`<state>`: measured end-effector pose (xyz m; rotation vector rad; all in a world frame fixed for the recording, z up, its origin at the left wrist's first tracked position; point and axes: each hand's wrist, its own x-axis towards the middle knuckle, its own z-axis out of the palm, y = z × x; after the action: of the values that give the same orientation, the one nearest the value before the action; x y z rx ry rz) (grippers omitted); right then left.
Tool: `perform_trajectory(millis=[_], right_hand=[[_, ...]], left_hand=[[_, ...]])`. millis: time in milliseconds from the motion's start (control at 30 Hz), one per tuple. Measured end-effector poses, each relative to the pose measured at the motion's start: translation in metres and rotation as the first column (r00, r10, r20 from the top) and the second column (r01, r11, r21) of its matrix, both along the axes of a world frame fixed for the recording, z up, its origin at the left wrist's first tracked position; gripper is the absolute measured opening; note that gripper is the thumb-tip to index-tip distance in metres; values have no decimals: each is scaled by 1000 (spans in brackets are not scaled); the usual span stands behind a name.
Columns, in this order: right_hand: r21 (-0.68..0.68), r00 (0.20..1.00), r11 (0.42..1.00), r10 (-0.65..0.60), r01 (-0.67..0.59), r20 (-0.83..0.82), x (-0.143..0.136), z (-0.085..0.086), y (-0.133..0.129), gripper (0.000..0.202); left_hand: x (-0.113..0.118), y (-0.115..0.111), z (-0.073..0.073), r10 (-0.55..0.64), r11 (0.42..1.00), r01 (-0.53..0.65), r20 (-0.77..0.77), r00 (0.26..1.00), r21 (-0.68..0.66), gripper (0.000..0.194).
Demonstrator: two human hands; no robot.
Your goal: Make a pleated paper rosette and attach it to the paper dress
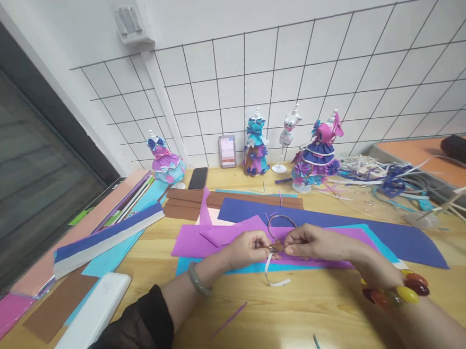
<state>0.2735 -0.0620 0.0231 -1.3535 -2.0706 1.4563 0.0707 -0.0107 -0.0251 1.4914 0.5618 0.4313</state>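
Both my hands meet over the purple sheet [229,233] at the middle of the table. Between them is a small brown bow-like piece [277,246]. My left hand [249,249] pinches its left side, and my right hand [305,241] pinches its right side. A thin white strip [268,273] hangs from the piece and curls onto the wood. Just behind the fingers a thin dark ring [280,217] stands up; whether it is joined to the brown piece I cannot tell. Blue and turquoise sheets lie around and under the purple one.
Several small dressed mannequins, one a layered dress form [315,153], stand along the wall. A phone [198,178] lies at the back. Tangled strips [388,174] are heaped at right. A long white device [87,323] lies front left, beside coloured sheets [110,244].
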Motion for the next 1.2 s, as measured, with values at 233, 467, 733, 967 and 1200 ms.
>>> perform_trajectory(millis=[233,467,733,967,1200], right_hand=[[20,1000,1000,-8,8,15,-1,-1,1,35],[22,1000,1000,-7,7,18,-2,-2,0,36],[0,998,998,-66,66,10,-3,6,-2,36],[123,980,974,-197,192,25,3,3,1,38],[320,929,926,-283,200,240,5,-11,7,34]], left_hand=[[1,-2,0,-28,993,35,68,997,-111,24],[0,1,1,24,987,-3,131,991,-159,32],[0,2,4,48,969,-14,135,990,-246,34],[-2,9,2,106,938,-14,246,964,-347,27],[-4,13,5,187,903,-35,319,929,-427,16]])
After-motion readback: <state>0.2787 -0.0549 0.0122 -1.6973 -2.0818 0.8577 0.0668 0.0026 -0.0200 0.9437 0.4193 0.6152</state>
